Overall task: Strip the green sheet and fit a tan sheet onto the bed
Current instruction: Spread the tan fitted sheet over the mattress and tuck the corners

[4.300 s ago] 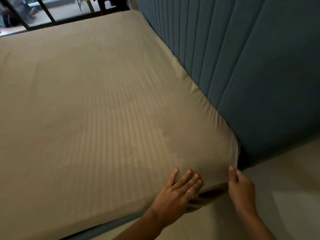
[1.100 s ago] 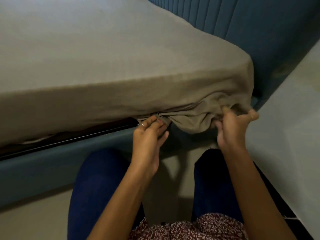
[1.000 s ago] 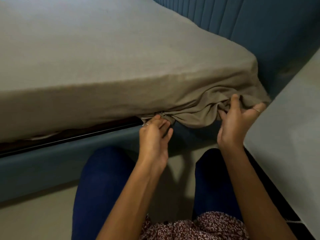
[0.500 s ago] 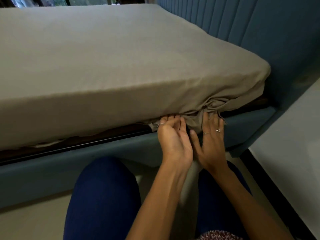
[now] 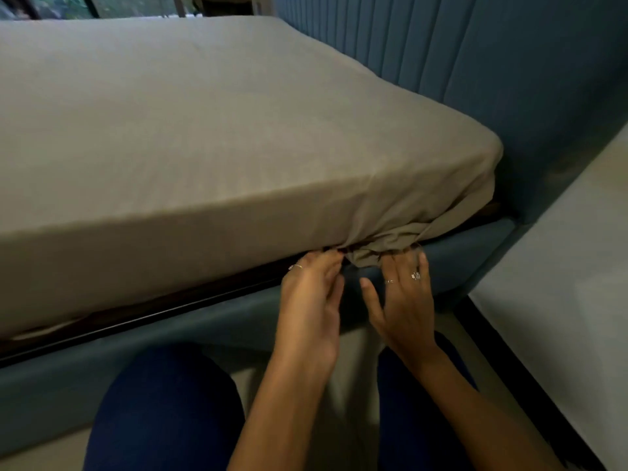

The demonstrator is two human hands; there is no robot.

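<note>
Corner tuck: left hand (image 5: 311, 294) pinching, right hand (image 5: 402, 294) straight-fingered, should push the tan sheet (image 5: 380, 248) bunch fully beneath the mattress (image 5: 204, 130).

Fingertips of left hand (image 5: 311, 294) and right hand (image 5: 404, 300) were hidden under bunched sheet (image 5: 380, 248). Mattress (image 5: 102, 253) was cut off at left edge.

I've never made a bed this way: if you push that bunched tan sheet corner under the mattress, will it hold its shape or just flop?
Probably floppy: the tan sheet gathers in soft folds at the corner and sags below the mattress edge. It looks light and thin, creasing where the left hand and right hand meet it. Stretched smooth on top, it likely stays only once tucked.
</note>
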